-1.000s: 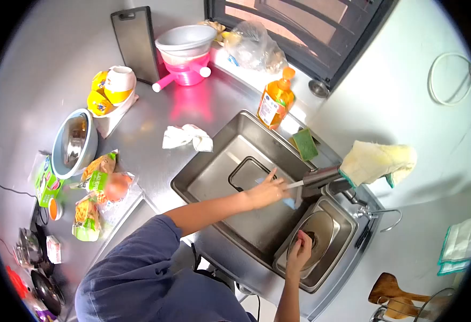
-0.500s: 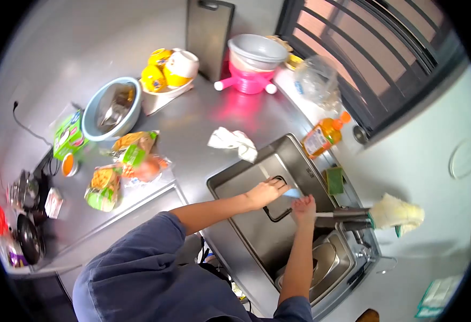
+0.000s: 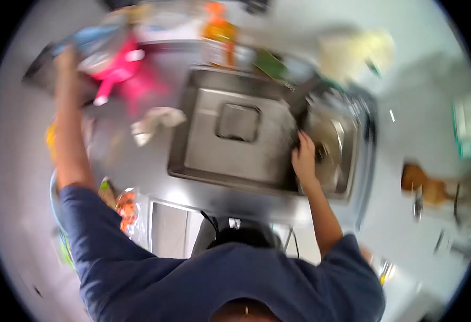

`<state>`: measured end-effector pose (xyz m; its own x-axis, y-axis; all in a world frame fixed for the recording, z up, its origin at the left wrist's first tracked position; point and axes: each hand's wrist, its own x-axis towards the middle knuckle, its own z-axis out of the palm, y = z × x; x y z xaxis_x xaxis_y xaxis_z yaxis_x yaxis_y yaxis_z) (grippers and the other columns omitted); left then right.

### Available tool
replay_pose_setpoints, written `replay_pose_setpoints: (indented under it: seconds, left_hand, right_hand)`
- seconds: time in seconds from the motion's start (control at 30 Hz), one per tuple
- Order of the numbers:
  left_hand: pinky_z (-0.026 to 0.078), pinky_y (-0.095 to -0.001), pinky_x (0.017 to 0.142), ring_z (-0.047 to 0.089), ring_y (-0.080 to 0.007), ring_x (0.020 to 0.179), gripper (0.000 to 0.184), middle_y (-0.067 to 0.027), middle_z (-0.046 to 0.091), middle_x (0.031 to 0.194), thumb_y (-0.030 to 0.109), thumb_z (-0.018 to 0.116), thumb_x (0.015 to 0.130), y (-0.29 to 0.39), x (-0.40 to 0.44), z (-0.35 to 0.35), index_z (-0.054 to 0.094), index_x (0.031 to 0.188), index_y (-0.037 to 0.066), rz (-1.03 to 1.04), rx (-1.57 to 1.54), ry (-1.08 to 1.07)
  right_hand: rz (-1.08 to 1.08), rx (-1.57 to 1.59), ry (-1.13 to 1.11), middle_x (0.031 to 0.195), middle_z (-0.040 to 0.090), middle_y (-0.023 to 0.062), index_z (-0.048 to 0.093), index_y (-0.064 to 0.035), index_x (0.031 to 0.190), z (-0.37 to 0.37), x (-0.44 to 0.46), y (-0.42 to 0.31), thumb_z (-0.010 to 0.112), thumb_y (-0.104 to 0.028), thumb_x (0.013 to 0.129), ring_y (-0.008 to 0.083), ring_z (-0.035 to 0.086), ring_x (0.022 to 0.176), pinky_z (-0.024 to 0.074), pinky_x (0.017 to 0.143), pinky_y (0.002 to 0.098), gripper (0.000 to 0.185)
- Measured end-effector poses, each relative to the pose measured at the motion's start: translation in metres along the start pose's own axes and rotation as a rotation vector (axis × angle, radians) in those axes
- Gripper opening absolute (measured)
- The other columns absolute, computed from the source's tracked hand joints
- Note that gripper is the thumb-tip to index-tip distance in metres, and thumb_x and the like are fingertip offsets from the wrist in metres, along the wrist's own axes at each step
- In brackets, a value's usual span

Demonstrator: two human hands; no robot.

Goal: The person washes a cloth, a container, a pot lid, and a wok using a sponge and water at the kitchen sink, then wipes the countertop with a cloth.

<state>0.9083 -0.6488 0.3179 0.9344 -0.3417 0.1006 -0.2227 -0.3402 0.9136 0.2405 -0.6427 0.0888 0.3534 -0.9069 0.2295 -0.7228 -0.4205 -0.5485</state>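
Observation:
My left hand [image 3: 67,55] is stretched to the far left, with its fingers closed at a blurred light blue thing [image 3: 89,35] whose kind I cannot make out. Close by are a pink colander [image 3: 121,65] with a grey basin [image 3: 98,60] on it, and a dark cutting board [image 3: 45,70]. Over the divider between the two sink bowls is my right hand [image 3: 304,155], fingers stretched out and holding nothing I can see. Inside the large steel sink [image 3: 203,153] a square drain cover [image 3: 238,122] shows.
A white cloth [image 3: 157,121] lies left of the sink. Behind it stand an orange soap bottle [image 3: 219,40] and a green sponge [image 3: 270,64]. A bag of orange pieces [image 3: 128,209] sits at the lower left. Yellow-white gloves [image 3: 356,53] are beyond the faucet.
My hands have parted: the left has swung far left to the colander, the right has moved to the sink divider. The view has turned, and the light blue thing is no longer over the sink.

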Motion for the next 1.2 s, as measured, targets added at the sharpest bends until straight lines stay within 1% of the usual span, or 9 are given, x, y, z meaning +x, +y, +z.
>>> replay_pose_setpoints:
  seconds: [0.13, 0.2, 0.27, 0.33, 0.43, 0.47, 0.7, 0.9, 1.2]
  left_hand:
    - [0.045, -0.0438, 0.092, 0.054, -0.0302, 0.107, 0.053, -0.0211, 0.054, 0.115, 0.019, 0.059, 0.087, 0.003, -0.006, 0.014, 0.040, 0.125, -0.011, -0.032, -0.394, 0.236]
    - [0.040, -0.0373, 0.096, 0.052, -0.0260, 0.109, 0.047, -0.0221, 0.052, 0.119, 0.014, 0.059, 0.086, -0.061, -0.018, 0.042, 0.042, 0.123, -0.010, 0.694, -0.367, 0.224]
    - [0.040, -0.0334, 0.088, 0.049, -0.0198, 0.101, 0.024, -0.0111, 0.050, 0.110, 0.007, 0.055, 0.085, -0.075, -0.186, 0.093, 0.046, 0.106, -0.001, 0.613, -0.468, 0.110]
    - [0.042, -0.0301, 0.082, 0.051, -0.0167, 0.091, 0.015, -0.0067, 0.052, 0.102, 0.005, 0.050, 0.088, -0.123, -0.317, 0.131, 0.049, 0.103, 0.004, 0.307, -0.523, -0.231]
    - [0.053, -0.0300, 0.073, 0.059, -0.0173, 0.091, 0.036, -0.0096, 0.057, 0.108, 0.019, 0.060, 0.089, -0.158, -0.480, 0.187, 0.050, 0.120, 0.003, -0.166, -0.487, -1.091]
    - [0.051, -0.0321, 0.078, 0.052, -0.0182, 0.108, 0.046, -0.0090, 0.051, 0.120, 0.031, 0.057, 0.091, -0.169, -0.518, 0.213, 0.047, 0.126, 0.003, -0.223, -0.361, -1.308]
    - [0.055, -0.0276, 0.054, 0.063, -0.0172, 0.072, 0.031, -0.0119, 0.059, 0.099, 0.013, 0.060, 0.086, -0.108, -0.592, 0.287, 0.051, 0.111, -0.003, -0.236, -0.314, -1.296]
    - [0.057, -0.0342, 0.072, 0.065, -0.0269, 0.088, 0.029, -0.0144, 0.058, 0.106, 0.008, 0.050, 0.088, -0.098, -0.548, 0.175, 0.047, 0.116, -0.001, -0.458, -0.487, -1.294]
    - [0.049, -0.0453, 0.092, 0.056, -0.0361, 0.110, 0.046, -0.0192, 0.046, 0.132, 0.029, 0.043, 0.097, -0.182, -0.465, 0.130, 0.029, 0.138, 0.015, -0.714, -0.753, -1.006]
  right_hand:
    - [0.180, -0.025, 0.160, 0.140, 0.031, 0.0258, 0.039, 0.0033, 0.130, -0.013, -0.064, 0.035, 0.052, -0.008, 0.085, 0.0412, 0.029, 0.130, 0.0231, 0.108, 0.0463, 0.048]
    - [0.374, -0.146, 0.272, 0.139, 0.033, 0.0257, 0.040, 0.0039, 0.129, 0.016, -0.101, 0.098, 0.053, -0.010, 0.085, 0.0406, 0.033, 0.128, 0.0257, 0.106, 0.0473, 0.048]
    - [0.568, -0.280, 0.349, 0.137, 0.035, 0.0256, 0.041, 0.0045, 0.129, 0.006, -0.120, 0.120, 0.054, -0.011, 0.085, 0.0400, 0.036, 0.126, 0.0283, 0.104, 0.0483, 0.048]
    - [1.263, 0.713, 0.447, 0.127, 0.047, 0.0236, 0.045, 0.0038, 0.125, -0.017, -0.109, 0.129, 0.057, -0.012, 0.083, 0.0352, 0.050, 0.113, 0.0391, 0.095, 0.0481, 0.046]
    - [1.522, 1.132, 0.518, 0.109, 0.056, 0.0193, 0.048, 0.0036, 0.112, -0.009, -0.108, 0.167, 0.054, -0.009, 0.087, 0.0312, 0.059, 0.091, 0.0524, 0.075, 0.0442, 0.028]
    - [1.529, 1.124, 0.517, 0.109, 0.056, 0.0193, 0.048, 0.0036, 0.112, 0.000, -0.112, 0.183, 0.054, -0.009, 0.087, 0.0312, 0.059, 0.091, 0.0524, 0.075, 0.0442, 0.028]
    - [1.260, 1.503, 0.474, 0.110, 0.057, 0.0215, 0.050, 0.0029, 0.107, -0.035, -0.117, 0.163, 0.049, 0.000, 0.090, 0.0334, 0.061, 0.095, 0.0554, 0.078, 0.0391, 0.017]
    - [0.892, 1.261, 0.269, 0.111, 0.058, 0.0223, 0.036, -0.0005, 0.120, -0.112, -0.107, 0.019, 0.051, -0.002, 0.089, 0.0345, 0.065, 0.090, 0.0570, 0.073, 0.0396, 0.034]
    - [0.756, 1.263, -0.055, 0.109, 0.061, 0.0194, 0.041, -0.0031, 0.117, -0.009, -0.068, -0.013, 0.054, -0.010, 0.091, 0.0285, 0.067, 0.083, 0.0567, 0.069, 0.0366, 0.031]
